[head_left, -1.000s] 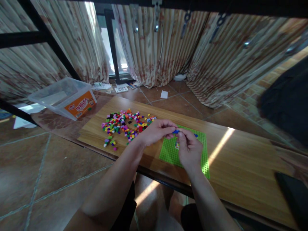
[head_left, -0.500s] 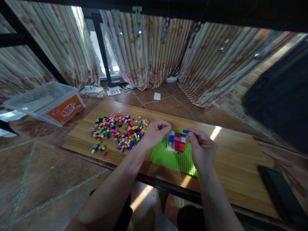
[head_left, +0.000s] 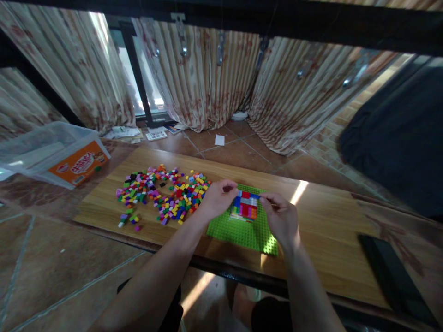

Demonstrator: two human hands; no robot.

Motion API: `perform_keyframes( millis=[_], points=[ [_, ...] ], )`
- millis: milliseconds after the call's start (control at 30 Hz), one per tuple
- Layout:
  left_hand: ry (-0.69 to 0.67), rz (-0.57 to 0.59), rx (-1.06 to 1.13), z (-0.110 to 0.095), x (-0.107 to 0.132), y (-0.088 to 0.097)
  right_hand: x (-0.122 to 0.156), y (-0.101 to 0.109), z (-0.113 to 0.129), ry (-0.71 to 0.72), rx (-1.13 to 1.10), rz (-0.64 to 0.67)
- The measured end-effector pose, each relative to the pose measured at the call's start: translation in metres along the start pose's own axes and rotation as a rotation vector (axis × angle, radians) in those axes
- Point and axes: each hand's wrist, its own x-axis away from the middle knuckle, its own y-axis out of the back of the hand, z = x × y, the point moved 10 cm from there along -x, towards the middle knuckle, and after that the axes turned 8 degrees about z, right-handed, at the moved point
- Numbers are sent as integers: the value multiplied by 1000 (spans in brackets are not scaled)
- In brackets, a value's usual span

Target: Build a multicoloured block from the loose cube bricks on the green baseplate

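Note:
A block of multicoloured toy bricks point(head_left: 248, 211) stands on the green studded baseplate point(head_left: 238, 236). At the block's far right corner, my right hand point(head_left: 282, 219) pinches a blue brick point(head_left: 255, 196) between thumb and fingertips, low over the top layer; whether it touches the layer I cannot tell. My left hand point(head_left: 218, 199) is at the block's far left side, thumb and fingers curled together over the plate's edge. Anything between those fingertips is too small to make out.
Loose bricks point(head_left: 182, 200) of many colours lie spread on the wooden board point(head_left: 321, 240), left of the plate. Beyond its left end is a clear plastic bin point(head_left: 69, 133) with an orange label. A black flat object point(head_left: 391, 272) lies at the right end.
My right hand has brought the blue brick in from beside the block to its far right corner. My left hand stays near the block's left side. The whole view has shifted slightly.

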Motion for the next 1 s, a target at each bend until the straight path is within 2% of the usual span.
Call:
perform_keyframes(
  millis=[233, 400, 533, 733, 867, 1000],
  points=[
    [-1, 60, -41, 0, 0, -12, -2, -10, 3, 46, -16, 63],
    [1, 62, -58, 0, -1, -13, -3, -7, -3, -13, -77, -28],
    [0, 71, -56, 0, -1, -15, -5, -11, -18, -99, -245, -81],
    [6, 56, -65, 0, 0, -14, -5, -29, -37, -194, -560, -67],
    [17, 49, -74, 2, 0, -15, -2, -36, -41, -273, -680, -68],
    [18, 48, -71, 3, 0, -16, -1, -36, -39, -278, -720, -75]
  ],
)
